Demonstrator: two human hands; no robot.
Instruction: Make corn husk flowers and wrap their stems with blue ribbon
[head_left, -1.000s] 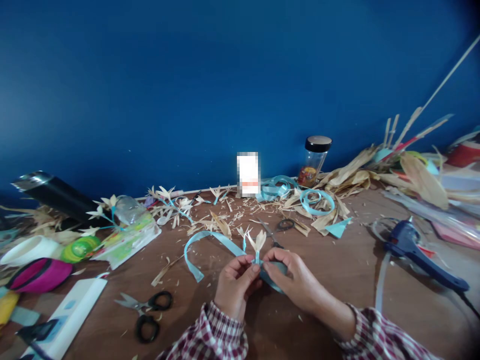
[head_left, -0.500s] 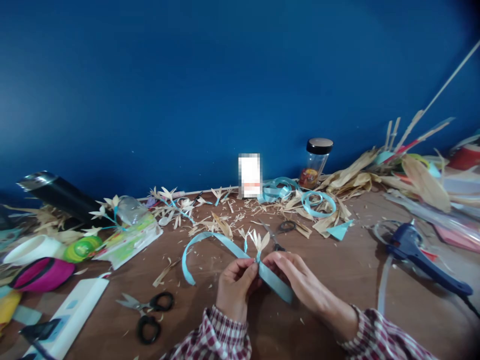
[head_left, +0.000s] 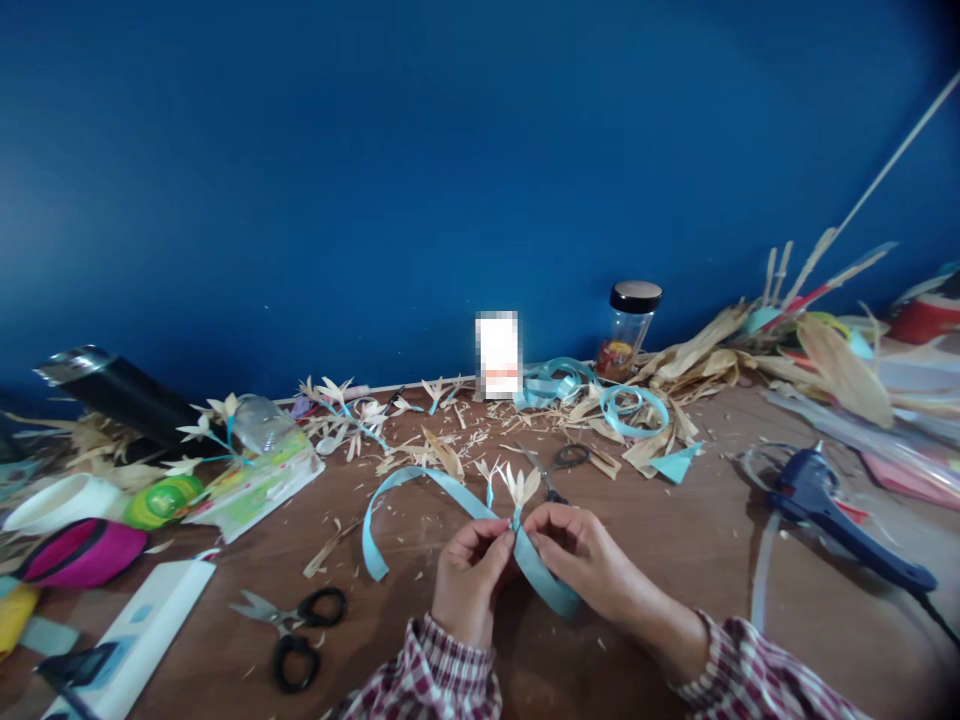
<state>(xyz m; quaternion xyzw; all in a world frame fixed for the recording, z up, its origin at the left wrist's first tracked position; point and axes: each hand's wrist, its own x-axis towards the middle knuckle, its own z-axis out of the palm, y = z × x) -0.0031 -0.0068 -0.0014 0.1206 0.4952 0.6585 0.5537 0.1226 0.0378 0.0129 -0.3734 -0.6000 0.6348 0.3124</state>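
Observation:
A pale corn-husk flower (head_left: 519,487) stands upright between my two hands, its base wrapped in light blue. My left hand (head_left: 471,570) is closed in a pinch on the flower's stem, just under the petals. My right hand (head_left: 600,565) has its thumb and fingers drawn together at the light blue ribbon (head_left: 546,583) beside the flower's base; the fingertips are partly hidden. One length of this ribbon hangs below the hands, and another curves away over the table to the left. A smaller husk flower (head_left: 487,474) shows just left of the held one.
Black-handled scissors (head_left: 291,622) lie partly spread at front left, near a white power strip (head_left: 142,630). A second pair of scissors (head_left: 571,456) lies beyond my hands. At right rests a blue glue gun (head_left: 832,515). Husk scraps, ribbon coils (head_left: 634,412) and a jar (head_left: 631,325) line the wall.
The fingers of my right hand have drawn in against the ribbon by the flower's base. The hanging ribbon now bends more. My left hand keeps its pinch.

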